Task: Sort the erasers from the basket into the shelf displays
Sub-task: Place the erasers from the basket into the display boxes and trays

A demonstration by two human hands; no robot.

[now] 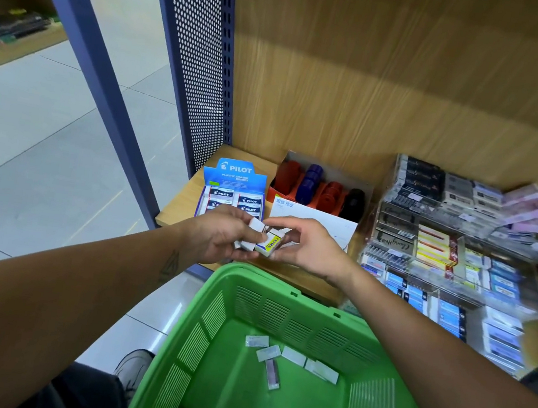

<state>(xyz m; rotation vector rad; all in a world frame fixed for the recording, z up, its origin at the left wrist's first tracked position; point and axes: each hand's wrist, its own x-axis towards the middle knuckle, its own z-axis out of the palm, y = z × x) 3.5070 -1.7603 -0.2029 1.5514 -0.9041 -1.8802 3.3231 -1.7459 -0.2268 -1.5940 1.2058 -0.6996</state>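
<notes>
Wooden shelf (pixel 185 199) at twelve o'clock; left hand (pixel 218 236) grips white erasers (pixel 254 233), right hand (pixel 306 247) pinches a yellow-labelled eraser (pixel 270 244); more erasers lie in the green basket (pixel 171 345) at six o'clock

Glossy green plastic basket (pixel 266 407) (slotted walls), matt wood-grain shelf (pixel 188 199).

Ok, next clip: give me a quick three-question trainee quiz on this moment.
1. True or false: the green basket still holds erasers.
2. Which display box is nearest the left hand? A) blue Pilot box B) clear acrylic rack
3. What does the right hand pinch?

Key: 1 true, several lie on the bottom. 2 A. 3 A yellow-labelled eraser, which the left hand also holds.
</notes>
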